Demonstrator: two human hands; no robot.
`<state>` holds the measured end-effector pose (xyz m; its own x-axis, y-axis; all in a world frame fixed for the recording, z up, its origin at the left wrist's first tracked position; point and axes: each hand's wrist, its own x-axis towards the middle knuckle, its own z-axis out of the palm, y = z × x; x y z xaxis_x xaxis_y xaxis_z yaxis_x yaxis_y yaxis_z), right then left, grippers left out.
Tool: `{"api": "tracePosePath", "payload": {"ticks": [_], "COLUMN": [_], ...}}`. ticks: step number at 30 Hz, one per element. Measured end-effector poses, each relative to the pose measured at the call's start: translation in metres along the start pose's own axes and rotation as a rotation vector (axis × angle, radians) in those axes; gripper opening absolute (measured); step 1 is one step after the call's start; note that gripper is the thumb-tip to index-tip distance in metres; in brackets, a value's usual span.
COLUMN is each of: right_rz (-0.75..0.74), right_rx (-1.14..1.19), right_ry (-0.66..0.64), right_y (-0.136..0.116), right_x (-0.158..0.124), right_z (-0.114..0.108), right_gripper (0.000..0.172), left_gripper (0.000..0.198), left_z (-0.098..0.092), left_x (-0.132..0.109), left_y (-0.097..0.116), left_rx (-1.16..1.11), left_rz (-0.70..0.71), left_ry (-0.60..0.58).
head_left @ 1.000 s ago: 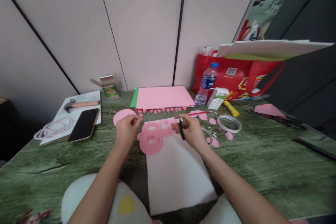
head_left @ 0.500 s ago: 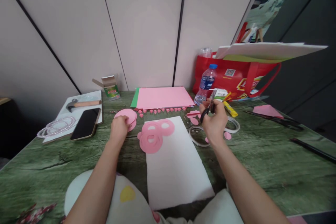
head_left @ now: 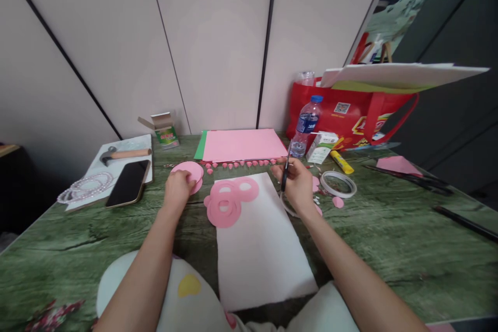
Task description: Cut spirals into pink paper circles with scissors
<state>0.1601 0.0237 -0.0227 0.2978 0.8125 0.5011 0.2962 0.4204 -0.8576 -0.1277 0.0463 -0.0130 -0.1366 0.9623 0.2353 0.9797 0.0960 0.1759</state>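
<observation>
At the left, my left hand [head_left: 178, 190] is closed on the edge of a small pile of pink paper circles [head_left: 191, 167] lying on the table. My right hand [head_left: 298, 187] grips a pair of dark-handled scissors [head_left: 286, 172], with the blades pointing up and away from me. A white sheet [head_left: 262, 249] lies between my forearms. Pink paper rings [head_left: 224, 209] rest on its upper left part, overlapping one another. Beyond the sheet runs a row of small pink pieces [head_left: 230, 165]. Under my right hand a roll of tape is partly hidden.
Pink paper sheets [head_left: 243, 145] lie at the back. To the right are another tape roll [head_left: 338, 184], a glue stick [head_left: 342, 162], a small carton [head_left: 322, 147], a bottle [head_left: 307, 125] and a red bag [head_left: 346, 114]. A phone [head_left: 128, 182] and hammer [head_left: 128, 154] lie at the left.
My right hand has moved left with the scissors, uncovering the small carton and the right tape roll. My left hand stays at the pink circles.
</observation>
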Motion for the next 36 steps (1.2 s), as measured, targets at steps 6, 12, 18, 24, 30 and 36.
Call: {"api": "tracePosePath", "payload": {"ticks": [6,12,18,24,30,36], "right_rz": [0.082,0.115,0.124,0.135,0.139,0.139], "right_rx": [0.072,0.109,0.1,0.076,0.059,0.072], "right_ry": [-0.008,-0.027,-0.042,-0.037,-0.046,-0.062], "right_y": [-0.003,-0.004,-0.003,0.002,0.006,0.004], "right_x": [0.001,-0.001,-0.004,-0.004,-0.005,-0.006], "right_z": [0.001,0.003,0.005,0.008,0.011,0.011], "right_gripper": [0.028,0.03,0.03,0.029,0.026,0.027], "left_gripper": [0.032,0.033,0.039,0.039,0.039,0.038], "left_z": [0.003,0.01,0.013,0.012,0.012,0.014], "left_x": [0.001,0.002,0.0,-0.003,-0.005,-0.006], "left_y": [0.003,0.001,0.004,0.01,0.013,0.014], "left_rx": [0.046,0.078,0.124,0.168,0.203,0.233], "left_rz": [0.028,0.056,0.064,0.082,0.074,0.058], "left_ry": [0.044,0.083,0.11,0.117,0.127,0.127]}}
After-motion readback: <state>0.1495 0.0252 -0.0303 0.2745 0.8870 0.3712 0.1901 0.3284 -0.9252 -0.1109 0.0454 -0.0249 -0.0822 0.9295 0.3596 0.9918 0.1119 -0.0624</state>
